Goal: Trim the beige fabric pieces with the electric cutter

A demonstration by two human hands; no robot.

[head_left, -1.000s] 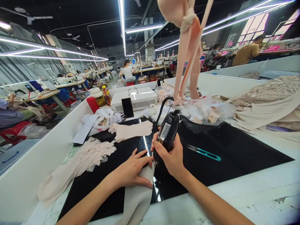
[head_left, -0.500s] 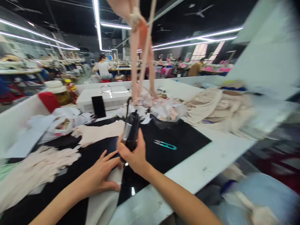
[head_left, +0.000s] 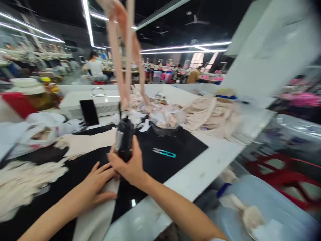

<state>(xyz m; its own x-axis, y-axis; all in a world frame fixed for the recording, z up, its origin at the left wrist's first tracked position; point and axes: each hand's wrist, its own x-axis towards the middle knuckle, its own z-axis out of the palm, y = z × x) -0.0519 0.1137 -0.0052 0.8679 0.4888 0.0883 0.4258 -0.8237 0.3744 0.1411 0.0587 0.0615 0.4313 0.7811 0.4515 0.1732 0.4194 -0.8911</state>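
Cloth (head_left: 96, 219), pale, smooth, on black mat (head_left: 184, 144) | left hand (head_left: 96, 185): grip splayed, laid on it | right hand (head_left: 130, 166): grip wrapped round black tool (head_left: 125, 134) | bare mat around snips (head_left: 165, 153) to right edge

The black sheet (head_left: 180, 144) looks smooth and glossy, mirroring a lamp. On it, the snips (head_left: 167, 153) have metallic blades and teal plastic-looking handles, and the beige cloth (head_left: 96, 214) is matt. Above it, the handheld tool (head_left: 126, 134) looks plastic with a silvery panel; beyond it, crumpled clear film (head_left: 167, 115) shines.
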